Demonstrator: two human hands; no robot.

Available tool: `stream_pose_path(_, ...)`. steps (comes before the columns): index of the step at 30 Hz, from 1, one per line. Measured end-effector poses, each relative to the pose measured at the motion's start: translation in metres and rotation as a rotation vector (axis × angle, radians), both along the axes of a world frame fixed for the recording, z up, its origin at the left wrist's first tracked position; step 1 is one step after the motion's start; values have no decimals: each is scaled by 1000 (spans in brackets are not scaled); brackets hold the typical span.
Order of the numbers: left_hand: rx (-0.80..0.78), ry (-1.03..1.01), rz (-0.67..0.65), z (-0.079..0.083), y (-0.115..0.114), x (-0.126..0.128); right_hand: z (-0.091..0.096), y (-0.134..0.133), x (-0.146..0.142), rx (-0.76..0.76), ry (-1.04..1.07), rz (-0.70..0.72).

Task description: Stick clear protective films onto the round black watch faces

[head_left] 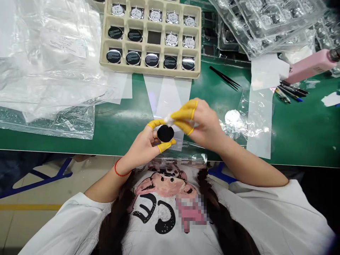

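My left hand (143, 143), with yellow finger cots on, is closed around the rim of a round black-faced watch head (165, 134). Its dark face is turned up toward me. Just above, my right hand (203, 122) pinches a small crumpled white wipe (168, 120) between cot-covered fingertips, at the upper edge of the watch face. Whether the wipe presses on the glass I cannot tell. Below the watch, at the table edge, lies a clear film sheet (183, 160) with white printed text.
A cream compartment tray (150, 71) at the back holds several watch heads. Clear plastic bags (53, 78) cover the left. Black tweezers (225, 78), a pink bottle (309, 66), pens (290, 92) and stacked clear blister trays (265, 24) are on the right.
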State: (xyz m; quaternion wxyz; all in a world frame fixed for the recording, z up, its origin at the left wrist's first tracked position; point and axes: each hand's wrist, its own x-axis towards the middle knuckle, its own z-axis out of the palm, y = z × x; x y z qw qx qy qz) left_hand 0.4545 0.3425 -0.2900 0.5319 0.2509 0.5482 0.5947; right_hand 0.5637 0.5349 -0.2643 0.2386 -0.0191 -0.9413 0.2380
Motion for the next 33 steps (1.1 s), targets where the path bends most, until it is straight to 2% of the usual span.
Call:
stream_pose_path(3,24,47,0,-4,1,-1,1,-22,5,152,52,123)
stream_pose_path(7,36,63,0,-3,2,-4,-5,-36,7,247,118,155)
stream_pose_path(12,64,18,-34,-1,2,-4,-4,-30,16,255,93,160)
stream_pose_path(17,28,27,-32,-2,3,-3,-7,-25,8,264,103,107)
stream_pose_path(23,20,33,-56,0,3,-5,-1,-23,8,279,89,304)
stream_pose_path(27,30,28,-56,1,4,-4,-2,-9,21,242,70,358)
stream_pose_path(30,14,17,-45,2,4,-3,-7,3,29,195,90,321)
stream_pose_path(33,-46,-8,-44,4,4,-3,-10,9,32,131,81,125)
